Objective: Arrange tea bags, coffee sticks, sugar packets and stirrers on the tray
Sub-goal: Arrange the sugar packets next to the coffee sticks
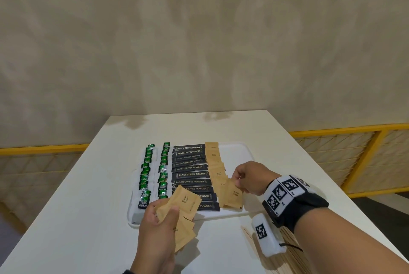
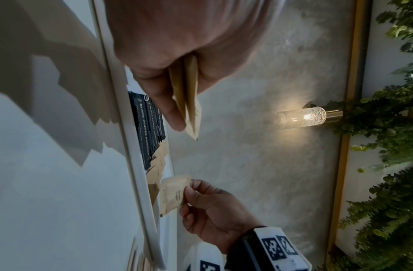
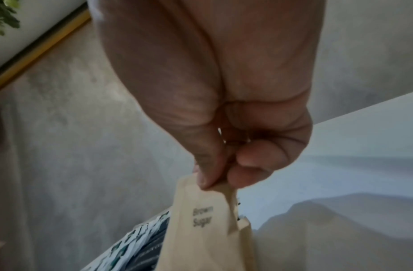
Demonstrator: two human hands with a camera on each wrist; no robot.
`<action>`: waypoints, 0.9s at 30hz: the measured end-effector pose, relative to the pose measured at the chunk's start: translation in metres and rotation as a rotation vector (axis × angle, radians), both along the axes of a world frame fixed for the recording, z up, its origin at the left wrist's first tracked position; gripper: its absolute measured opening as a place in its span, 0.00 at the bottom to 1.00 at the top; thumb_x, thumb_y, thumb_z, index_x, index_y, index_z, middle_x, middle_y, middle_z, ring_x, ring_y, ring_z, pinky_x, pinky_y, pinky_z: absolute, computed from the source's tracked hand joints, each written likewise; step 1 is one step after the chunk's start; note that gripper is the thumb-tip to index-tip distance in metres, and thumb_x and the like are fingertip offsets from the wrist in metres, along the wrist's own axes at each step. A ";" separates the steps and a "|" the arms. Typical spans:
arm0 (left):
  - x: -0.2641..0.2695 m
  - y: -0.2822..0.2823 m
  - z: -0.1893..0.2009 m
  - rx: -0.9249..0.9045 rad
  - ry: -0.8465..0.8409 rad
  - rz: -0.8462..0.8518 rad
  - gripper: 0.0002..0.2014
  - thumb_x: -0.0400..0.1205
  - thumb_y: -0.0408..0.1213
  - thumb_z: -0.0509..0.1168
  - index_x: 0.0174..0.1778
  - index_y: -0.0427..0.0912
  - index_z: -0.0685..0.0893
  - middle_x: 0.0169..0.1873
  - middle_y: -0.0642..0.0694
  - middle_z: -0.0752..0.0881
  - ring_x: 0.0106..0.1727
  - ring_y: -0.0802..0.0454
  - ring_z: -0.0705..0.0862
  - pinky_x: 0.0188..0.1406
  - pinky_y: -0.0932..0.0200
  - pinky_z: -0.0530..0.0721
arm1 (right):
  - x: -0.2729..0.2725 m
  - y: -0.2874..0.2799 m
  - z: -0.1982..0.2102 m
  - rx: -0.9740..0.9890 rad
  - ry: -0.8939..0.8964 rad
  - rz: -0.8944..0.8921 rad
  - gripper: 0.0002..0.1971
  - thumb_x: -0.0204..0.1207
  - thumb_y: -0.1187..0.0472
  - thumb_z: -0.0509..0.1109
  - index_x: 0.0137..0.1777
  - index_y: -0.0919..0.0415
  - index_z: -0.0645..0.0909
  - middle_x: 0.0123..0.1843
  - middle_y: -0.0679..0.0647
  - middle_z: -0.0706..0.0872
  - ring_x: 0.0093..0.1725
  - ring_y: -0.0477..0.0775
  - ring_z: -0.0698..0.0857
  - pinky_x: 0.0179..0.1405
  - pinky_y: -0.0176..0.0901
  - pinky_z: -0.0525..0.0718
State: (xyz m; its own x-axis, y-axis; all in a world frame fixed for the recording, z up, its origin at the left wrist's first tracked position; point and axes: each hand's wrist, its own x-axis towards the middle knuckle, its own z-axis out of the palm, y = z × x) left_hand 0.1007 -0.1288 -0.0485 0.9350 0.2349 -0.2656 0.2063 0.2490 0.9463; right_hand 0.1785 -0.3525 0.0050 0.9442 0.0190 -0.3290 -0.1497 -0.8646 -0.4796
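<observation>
On the white tray (image 1: 239, 152), green tea bags (image 1: 147, 176), black coffee sticks (image 1: 192, 174) and a column of brown sugar packets (image 1: 215, 163) sit in rows. Your right hand (image 1: 250, 177) pinches one sugar packet (image 1: 235, 192) by its top edge, thumb against curled fingers, low over the column's near end. Your left hand (image 1: 159, 225) grips a fanned bunch of packets (image 1: 183, 207) at the tray's near edge. Wooden stirrers (image 1: 287, 258) lie on the table (image 1: 66, 218), off the tray.

stirrers (image 1: 285, 249) partly behind right wrist, tray (image 1: 241, 213) near rim behind hands
</observation>
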 end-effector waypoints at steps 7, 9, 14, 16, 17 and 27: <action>-0.004 -0.002 0.013 0.043 -0.013 -0.039 0.10 0.82 0.26 0.64 0.58 0.37 0.76 0.35 0.38 0.86 0.17 0.52 0.84 0.10 0.61 0.79 | 0.011 0.008 -0.012 -0.052 -0.028 0.031 0.07 0.79 0.63 0.71 0.41 0.50 0.82 0.34 0.38 0.74 0.42 0.45 0.76 0.40 0.34 0.73; -0.003 -0.001 0.015 0.060 -0.011 -0.055 0.10 0.82 0.26 0.64 0.59 0.37 0.76 0.35 0.39 0.85 0.14 0.55 0.83 0.07 0.65 0.75 | 0.013 0.009 -0.016 -0.054 -0.031 0.041 0.05 0.78 0.63 0.72 0.44 0.51 0.84 0.36 0.39 0.76 0.39 0.42 0.76 0.43 0.34 0.73; 0.004 0.000 0.008 0.030 0.017 -0.036 0.08 0.82 0.27 0.65 0.54 0.41 0.78 0.38 0.35 0.87 0.20 0.46 0.87 0.13 0.59 0.81 | 0.016 0.013 -0.026 -0.052 -0.035 0.018 0.05 0.75 0.65 0.75 0.47 0.54 0.88 0.44 0.44 0.81 0.44 0.47 0.81 0.50 0.36 0.80; 0.008 -0.003 0.004 0.009 0.016 -0.028 0.08 0.82 0.27 0.64 0.54 0.41 0.78 0.39 0.35 0.88 0.27 0.39 0.88 0.22 0.53 0.85 | 0.017 0.013 -0.027 -0.043 -0.042 0.008 0.07 0.73 0.66 0.76 0.43 0.53 0.86 0.41 0.42 0.80 0.43 0.46 0.81 0.50 0.37 0.81; 0.011 -0.004 0.002 -0.002 0.015 -0.031 0.08 0.82 0.27 0.65 0.54 0.41 0.78 0.40 0.34 0.88 0.31 0.38 0.87 0.28 0.49 0.87 | 0.017 0.013 -0.028 -0.043 -0.047 0.012 0.08 0.73 0.67 0.76 0.41 0.52 0.84 0.40 0.41 0.79 0.43 0.46 0.81 0.48 0.37 0.80; 0.045 -0.028 0.011 -0.105 0.009 -0.049 0.07 0.84 0.28 0.62 0.54 0.44 0.78 0.47 0.32 0.88 0.41 0.36 0.87 0.21 0.53 0.83 | 0.020 0.012 -0.009 0.651 0.059 -0.083 0.16 0.82 0.47 0.66 0.49 0.62 0.82 0.39 0.55 0.86 0.33 0.50 0.83 0.35 0.39 0.82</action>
State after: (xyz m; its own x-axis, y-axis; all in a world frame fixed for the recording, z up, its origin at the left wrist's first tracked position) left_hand 0.1453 -0.1571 -0.0379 0.9422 0.1598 -0.2946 0.2287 0.3358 0.9137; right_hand 0.1987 -0.3403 -0.0037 0.9319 0.1591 -0.3260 -0.2455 -0.3851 -0.8896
